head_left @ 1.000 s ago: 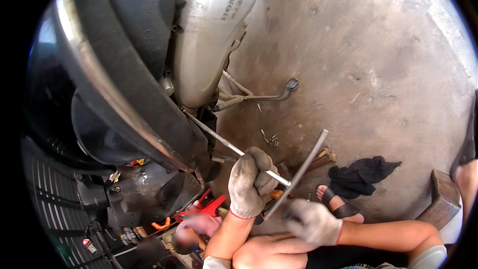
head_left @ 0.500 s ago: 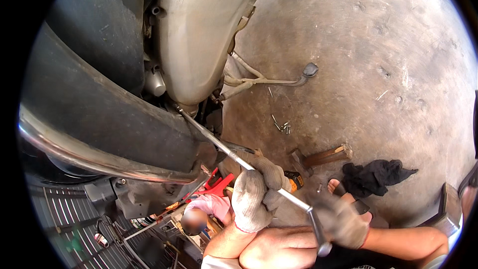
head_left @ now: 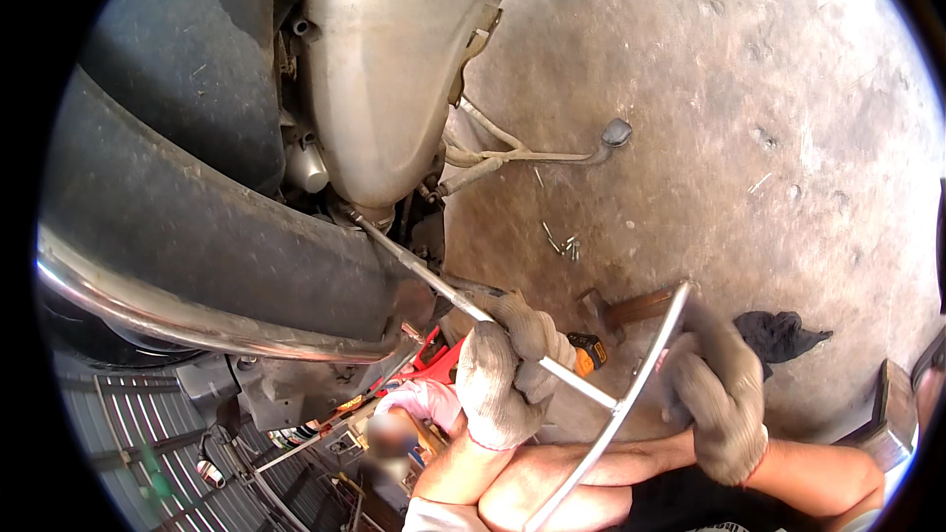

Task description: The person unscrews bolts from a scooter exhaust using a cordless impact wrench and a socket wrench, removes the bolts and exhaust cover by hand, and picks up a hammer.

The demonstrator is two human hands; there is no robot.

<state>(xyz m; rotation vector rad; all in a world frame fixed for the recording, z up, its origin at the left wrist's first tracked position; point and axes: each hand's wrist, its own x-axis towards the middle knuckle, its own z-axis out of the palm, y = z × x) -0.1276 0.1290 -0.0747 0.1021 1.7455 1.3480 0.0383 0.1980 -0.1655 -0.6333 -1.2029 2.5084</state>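
A long silver T-handle wrench (head_left: 430, 277) slants from a scooter's engine cover (head_left: 379, 79) down toward my lap. Its far tip sits at the cover's narrow lower end, where the fastener itself is hidden. My left hand (head_left: 507, 365), in a knitted work glove, is closed round the shaft. The sliding crossbar (head_left: 645, 374) stands out to both sides at the near end. Beside the upper half of this bar is my gloved right hand (head_left: 727, 404), its fingers bent, apart and partly blurred. I see no grip on the bar there; whether a fingertip touches it, I cannot tell.
A dark tyre and metal-edged fender (head_left: 227, 266) fill the left. On the concrete floor lie several bolts (head_left: 564, 244), a wooden-handled hammer (head_left: 636, 309), a yellow-black tool (head_left: 591, 355) and a black cloth (head_left: 783, 337). The stand's foot (head_left: 616, 132) juts out. A person in pink (head_left: 424, 402) is beyond.
The wrench's crossbar has swung round and now shows its full length. My right hand has moved slightly up and right. My left hand keeps its hold on the shaft.
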